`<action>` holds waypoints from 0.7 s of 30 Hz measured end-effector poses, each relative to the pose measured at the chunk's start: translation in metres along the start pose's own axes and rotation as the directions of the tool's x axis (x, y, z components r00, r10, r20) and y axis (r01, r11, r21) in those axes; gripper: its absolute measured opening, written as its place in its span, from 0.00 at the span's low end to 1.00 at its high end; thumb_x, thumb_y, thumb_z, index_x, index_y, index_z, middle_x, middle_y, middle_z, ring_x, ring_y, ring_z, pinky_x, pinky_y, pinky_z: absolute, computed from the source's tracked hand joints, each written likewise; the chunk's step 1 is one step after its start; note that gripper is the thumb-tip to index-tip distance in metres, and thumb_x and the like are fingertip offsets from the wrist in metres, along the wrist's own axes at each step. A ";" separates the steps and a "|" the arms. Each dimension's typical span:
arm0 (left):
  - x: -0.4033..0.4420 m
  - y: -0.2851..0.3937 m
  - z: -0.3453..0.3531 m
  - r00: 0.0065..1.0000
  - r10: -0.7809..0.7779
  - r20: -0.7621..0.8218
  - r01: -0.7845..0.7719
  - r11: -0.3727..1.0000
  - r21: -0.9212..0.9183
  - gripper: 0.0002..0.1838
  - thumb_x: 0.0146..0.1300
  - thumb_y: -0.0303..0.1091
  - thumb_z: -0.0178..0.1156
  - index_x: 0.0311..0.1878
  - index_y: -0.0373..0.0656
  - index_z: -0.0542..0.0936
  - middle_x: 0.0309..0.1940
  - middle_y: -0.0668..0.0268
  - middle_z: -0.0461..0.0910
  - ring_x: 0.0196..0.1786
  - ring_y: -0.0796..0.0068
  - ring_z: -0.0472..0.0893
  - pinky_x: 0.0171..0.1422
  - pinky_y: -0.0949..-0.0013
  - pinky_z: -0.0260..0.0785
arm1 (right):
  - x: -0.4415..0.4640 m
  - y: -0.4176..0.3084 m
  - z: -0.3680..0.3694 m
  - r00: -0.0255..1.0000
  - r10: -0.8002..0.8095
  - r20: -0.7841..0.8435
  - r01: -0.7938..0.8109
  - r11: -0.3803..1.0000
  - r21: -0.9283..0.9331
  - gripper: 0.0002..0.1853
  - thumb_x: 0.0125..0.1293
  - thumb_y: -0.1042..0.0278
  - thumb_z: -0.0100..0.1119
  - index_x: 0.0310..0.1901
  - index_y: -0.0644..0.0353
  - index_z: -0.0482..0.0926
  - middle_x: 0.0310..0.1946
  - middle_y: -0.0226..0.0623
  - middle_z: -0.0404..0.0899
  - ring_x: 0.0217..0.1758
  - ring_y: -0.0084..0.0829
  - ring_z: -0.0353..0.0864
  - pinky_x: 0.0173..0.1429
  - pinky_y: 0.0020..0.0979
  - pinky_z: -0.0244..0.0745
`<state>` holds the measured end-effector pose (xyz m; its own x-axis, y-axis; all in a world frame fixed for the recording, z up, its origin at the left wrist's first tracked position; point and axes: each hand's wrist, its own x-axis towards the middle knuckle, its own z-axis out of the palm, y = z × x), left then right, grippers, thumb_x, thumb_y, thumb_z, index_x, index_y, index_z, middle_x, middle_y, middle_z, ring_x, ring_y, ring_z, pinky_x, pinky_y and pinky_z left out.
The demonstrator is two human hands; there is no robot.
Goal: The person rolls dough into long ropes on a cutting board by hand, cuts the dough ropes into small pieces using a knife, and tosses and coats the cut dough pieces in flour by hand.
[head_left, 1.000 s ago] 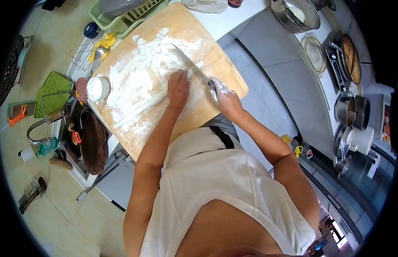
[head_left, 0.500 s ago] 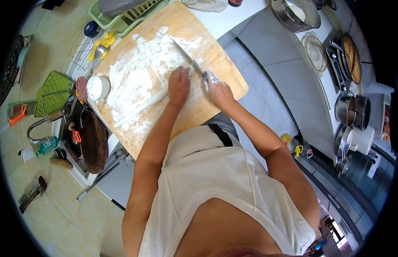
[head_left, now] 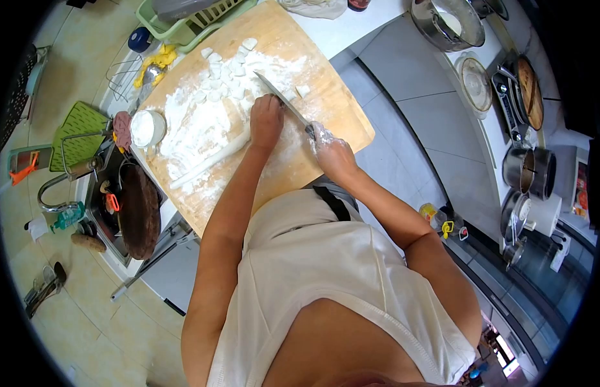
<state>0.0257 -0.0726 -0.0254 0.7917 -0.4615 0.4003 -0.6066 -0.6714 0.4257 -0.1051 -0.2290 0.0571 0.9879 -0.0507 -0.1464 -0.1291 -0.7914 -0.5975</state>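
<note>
My right hand (head_left: 333,153), floury at the fingers, is wrapped round the handle of a kitchen knife (head_left: 284,100). The blade points up and left across the floured wooden board (head_left: 342,106), its middle close to my left fingertips. Curled fingers of my left hand (head_left: 266,122) rest on the upper end of a long white dough rope (head_left: 213,164); the hand hides the part it grips. Just right of the blade lies a single cut dough piece (head_left: 302,90). Several more dough pieces (head_left: 214,84) are scattered in flour towards the board's far side.
Left of the board stands a tub of white flour (head_left: 147,128). Beyond it is a sink with a dark round lid (head_left: 140,213) leaning in it. A green dish rack (head_left: 184,32) borders the board's far edge. Pots (head_left: 447,26) line the right-hand counter.
The knife and my right hand have shifted slightly towards me. My left fingers have curled in more tightly, and a cut dough piece now shows right of the blade.
</note>
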 end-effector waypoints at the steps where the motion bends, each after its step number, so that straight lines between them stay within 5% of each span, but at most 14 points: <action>1: 0.000 0.000 0.000 1.000 0.005 -0.003 -0.005 1.000 -0.006 0.11 0.54 0.25 0.63 0.40 0.40 0.75 0.42 0.57 0.75 0.47 0.54 0.75 0.51 0.55 0.70 | 0.003 -0.002 -0.001 0.999 0.025 0.024 -0.024 1.000 -0.008 0.19 0.71 0.71 0.47 0.62 0.63 0.68 0.43 0.60 0.82 0.43 0.62 0.82 0.47 0.54 0.77; 7: -0.004 0.000 0.001 0.996 -0.091 0.018 0.090 0.996 0.028 0.11 0.55 0.26 0.63 0.41 0.40 0.76 0.43 0.57 0.76 0.48 0.54 0.75 0.54 0.54 0.69 | 0.033 0.010 0.026 0.999 0.049 -0.006 -0.049 0.997 -0.066 0.17 0.73 0.64 0.48 0.56 0.66 0.72 0.40 0.60 0.83 0.40 0.59 0.84 0.45 0.53 0.78; 10: -0.014 0.004 0.001 0.980 -0.149 -0.132 0.155 0.987 0.037 0.13 0.55 0.26 0.63 0.45 0.40 0.77 0.44 0.56 0.77 0.50 0.53 0.75 0.56 0.53 0.68 | 0.032 0.004 0.015 0.997 0.082 0.003 -0.081 0.996 -0.045 0.18 0.73 0.63 0.49 0.57 0.65 0.72 0.41 0.60 0.83 0.41 0.59 0.83 0.46 0.53 0.78; 21: -0.033 0.006 -0.002 1.000 -0.018 -0.017 0.018 0.999 0.040 0.13 0.52 0.25 0.65 0.42 0.39 0.76 0.46 0.56 0.75 0.51 0.53 0.75 0.56 0.54 0.69 | -0.025 -0.012 -0.001 0.999 0.021 0.040 -0.023 0.999 0.037 0.14 0.72 0.67 0.51 0.55 0.62 0.74 0.44 0.56 0.82 0.45 0.58 0.82 0.49 0.52 0.77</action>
<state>-0.0043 -0.0597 -0.0344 0.8009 -0.4394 0.4069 -0.5887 -0.7024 0.4002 -0.1287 -0.2188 0.0684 0.9808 -0.0435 -0.1903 -0.1548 -0.7669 -0.6229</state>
